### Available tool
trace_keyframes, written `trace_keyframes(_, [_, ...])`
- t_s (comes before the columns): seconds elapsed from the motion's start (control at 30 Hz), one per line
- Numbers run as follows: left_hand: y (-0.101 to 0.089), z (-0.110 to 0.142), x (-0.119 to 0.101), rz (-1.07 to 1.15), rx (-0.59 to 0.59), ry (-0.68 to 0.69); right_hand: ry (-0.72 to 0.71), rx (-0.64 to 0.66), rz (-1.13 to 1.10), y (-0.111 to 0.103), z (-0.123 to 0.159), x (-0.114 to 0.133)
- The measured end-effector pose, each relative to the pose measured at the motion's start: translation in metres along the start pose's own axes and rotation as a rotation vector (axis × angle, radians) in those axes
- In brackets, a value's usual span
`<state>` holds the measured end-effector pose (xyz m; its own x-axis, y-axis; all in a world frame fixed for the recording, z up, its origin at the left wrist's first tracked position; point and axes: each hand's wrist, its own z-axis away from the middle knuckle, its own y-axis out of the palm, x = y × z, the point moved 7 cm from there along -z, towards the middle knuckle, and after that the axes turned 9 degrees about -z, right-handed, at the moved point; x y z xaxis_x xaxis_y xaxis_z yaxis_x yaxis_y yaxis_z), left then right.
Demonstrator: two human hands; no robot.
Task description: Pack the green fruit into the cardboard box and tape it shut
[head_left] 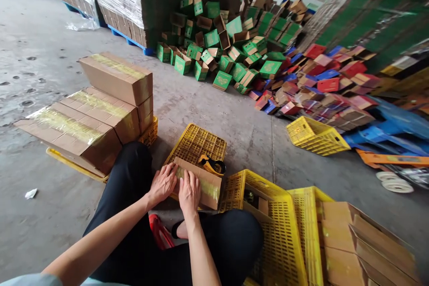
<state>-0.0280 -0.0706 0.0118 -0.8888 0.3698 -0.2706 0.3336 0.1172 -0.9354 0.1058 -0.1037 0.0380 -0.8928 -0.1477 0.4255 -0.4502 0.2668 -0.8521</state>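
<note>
A closed cardboard box (208, 184) with yellowish tape along its top lies on an upturned yellow plastic crate (197, 139) between my knees. My left hand (164, 181) rests on the box's left end, its fingers slightly bent over the tape. Beside it, my right hand (189, 190) lies on the top with its fingers stretched forward along the tape. Both palms face down, and neither hand is wrapped around the box. Just behind the box, a yellow and black tape dispenser (212, 165) sits on the crate.
Taped cardboard boxes (110, 114) are stacked at my left. On my right stand a yellow crate (273, 201) with an opened box inside and more cardboard boxes (355, 241). Green cartons (223, 79) and red-blue cartons (328, 85) are heaped ahead, near another yellow crate (315, 136).
</note>
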Motion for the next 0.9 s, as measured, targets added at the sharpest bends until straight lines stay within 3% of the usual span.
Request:
trace_keyframes(0.1, [0.000,0.000,-0.003,0.012,0.006,-0.006,0.062,-0.081,-0.027,-0.022,0.021,-0.040])
trace_keyframes(0.2, [0.004,0.001,-0.003,0.072,0.028,-0.025,0.216,-0.202,-0.024,-0.045,0.045,-0.091])
trace_keyframes(0.3, [0.012,0.005,0.002,0.220,0.047,-0.068,0.329,-0.263,-0.127,-0.050,0.061,-0.124])
trace_keyframes(0.5, [0.036,0.016,0.029,0.686,0.133,-0.374,0.424,-0.340,-0.271,-0.041,0.067,-0.132])
trace_keyframes(0.6, [0.034,0.014,0.030,0.806,0.188,-0.432,0.423,-0.306,-0.333,-0.044,0.063,-0.134])
trace_keyframes(0.73, [0.009,0.005,0.017,0.894,0.221,-0.428,0.498,-0.299,-0.417,-0.052,0.061,-0.146])
trace_keyframes(0.9, [-0.062,-0.019,-0.006,0.760,0.071,-0.204,0.609,-0.292,-0.543,-0.040,0.061,-0.149])
